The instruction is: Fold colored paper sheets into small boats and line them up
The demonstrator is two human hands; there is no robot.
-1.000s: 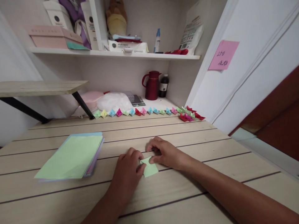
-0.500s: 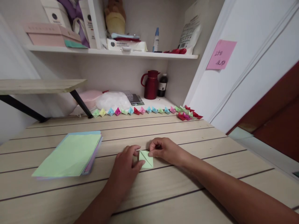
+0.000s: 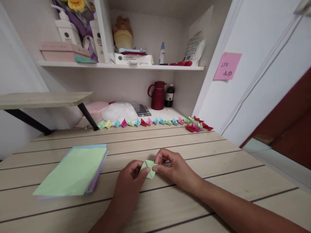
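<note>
A small folded piece of light green paper (image 3: 150,164) is held between both hands, tilted, over the wooden tabletop. My left hand (image 3: 132,176) pinches its left side, thumb on the face toward me and the other fingers behind. On the right edge, my right hand (image 3: 170,165) grips the paper between thumb and forefinger, with the remaining fingers curled. A crease line runs across the folded face. To the left lies a stack of coloured paper sheets (image 3: 73,170) with a light green one on top.
Small folded paper boats (image 3: 143,122) in several colours line the table's back edge, with a cluster of mostly red ones (image 3: 198,124) at the right end. Behind stand a red jug (image 3: 158,95) and dark bottle (image 3: 169,96). A raised wooden shelf (image 3: 46,99) overhangs the left.
The folded green paper has gone from lying flat to being tilted up in both hands. My left thumb now presses on its face. The view has tipped slightly upward.
</note>
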